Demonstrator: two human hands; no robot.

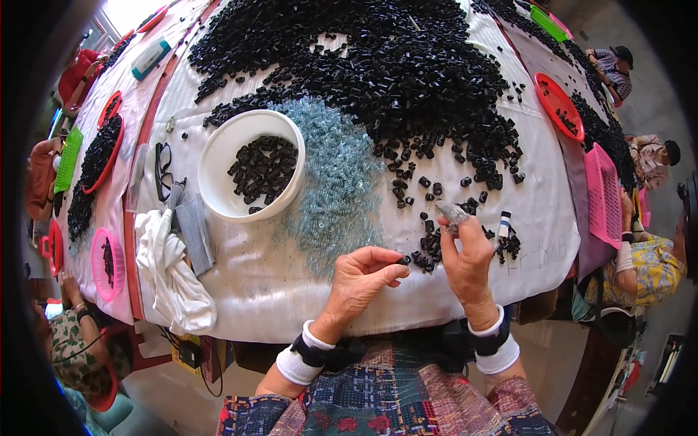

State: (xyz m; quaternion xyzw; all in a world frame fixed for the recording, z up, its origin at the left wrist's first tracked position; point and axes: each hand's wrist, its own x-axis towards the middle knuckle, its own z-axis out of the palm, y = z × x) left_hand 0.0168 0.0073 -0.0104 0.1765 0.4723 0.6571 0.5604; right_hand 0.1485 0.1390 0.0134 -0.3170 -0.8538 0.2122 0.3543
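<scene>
My left hand (361, 280) pinches a small black plastic part (403, 259) between thumb and forefinger, just above the white cloth near the table's front edge. My right hand (465, 254) is closed around a bunch of small silvery springs (452, 214) that stick out above the fist. Between and behind the hands lies a scatter of black parts (430, 243). A pile of pale blue-grey springs (334, 182) spreads left of them. A white bowl (218, 156) further left holds several black parts.
A huge heap of black parts (378, 65) covers the far table. Folded cloths (174, 269), glasses (163, 171), red trays (558, 105) and pink baskets (603, 192) lie around. Other people sit at the left (73, 334) and right (647, 269) edges.
</scene>
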